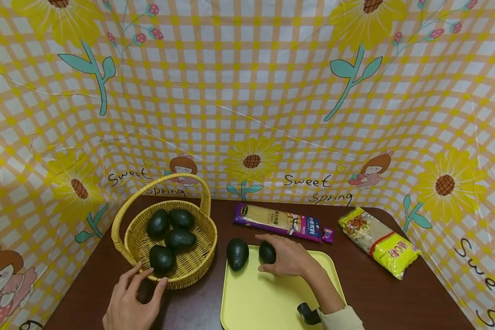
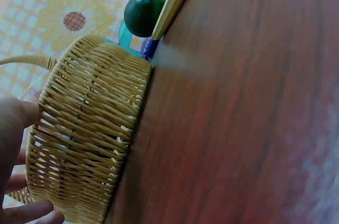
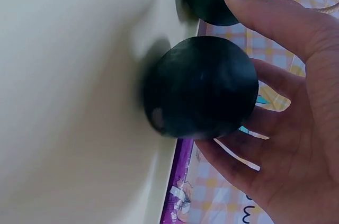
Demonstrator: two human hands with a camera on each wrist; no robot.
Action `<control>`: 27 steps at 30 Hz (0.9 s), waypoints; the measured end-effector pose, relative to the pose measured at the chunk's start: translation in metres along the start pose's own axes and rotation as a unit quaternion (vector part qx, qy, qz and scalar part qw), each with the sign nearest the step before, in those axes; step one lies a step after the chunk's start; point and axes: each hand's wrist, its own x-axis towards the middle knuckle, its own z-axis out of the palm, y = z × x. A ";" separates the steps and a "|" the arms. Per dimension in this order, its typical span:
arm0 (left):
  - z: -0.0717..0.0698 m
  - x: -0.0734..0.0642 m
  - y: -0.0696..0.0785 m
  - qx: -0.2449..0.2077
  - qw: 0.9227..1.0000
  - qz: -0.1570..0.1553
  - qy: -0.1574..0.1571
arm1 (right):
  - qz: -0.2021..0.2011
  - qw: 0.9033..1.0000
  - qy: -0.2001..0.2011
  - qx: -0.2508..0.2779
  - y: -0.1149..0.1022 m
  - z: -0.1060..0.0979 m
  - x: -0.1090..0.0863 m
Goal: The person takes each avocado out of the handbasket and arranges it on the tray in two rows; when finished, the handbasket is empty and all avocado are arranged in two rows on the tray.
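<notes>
In the head view my right hand [image 1: 286, 256] is at the far part of the yellow tray [image 1: 255, 302], its fingers around a dark green avocado [image 1: 267, 253]. The right wrist view shows that avocado [image 3: 201, 89] with the fingers behind it and the thumb held apart from its skin. Another avocado [image 1: 237, 254] lies to its left, at the tray's far left corner. My left hand [image 1: 132, 298] is at the near rim of a yellow woven basket [image 1: 189, 275], thumb and fingers spread. Several avocados [image 1: 162, 260] lie inside the basket, whose handle [image 1: 161, 181] stands upright.
Behind the tray lies a purple pasta packet [image 1: 272, 221], with a small purple packet [image 1: 327, 235] at its right end. To the right is a yellow food bag [image 1: 379, 243]. A checked, flowered cloth [image 1: 247, 114] rises behind the dark wooden table [image 1: 194, 307].
</notes>
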 end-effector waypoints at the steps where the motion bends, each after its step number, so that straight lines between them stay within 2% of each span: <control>1: 0.000 0.000 0.000 0.000 1.000 0.000 0.000 | 0.000 1.000 0.001 -0.001 0.000 0.000 0.001; 11: 0.000 0.001 -0.001 0.003 1.000 0.004 -0.002 | 0.001 1.000 0.011 -0.019 -0.009 -0.002 0.006; 18: 0.000 0.001 -0.002 0.003 1.000 0.012 0.001 | -0.016 0.999 0.032 -0.038 -0.021 -0.005 0.010; 27: 0.001 0.001 -0.002 0.002 1.000 0.014 0.006 | -0.039 0.998 0.044 -0.039 -0.035 -0.007 0.017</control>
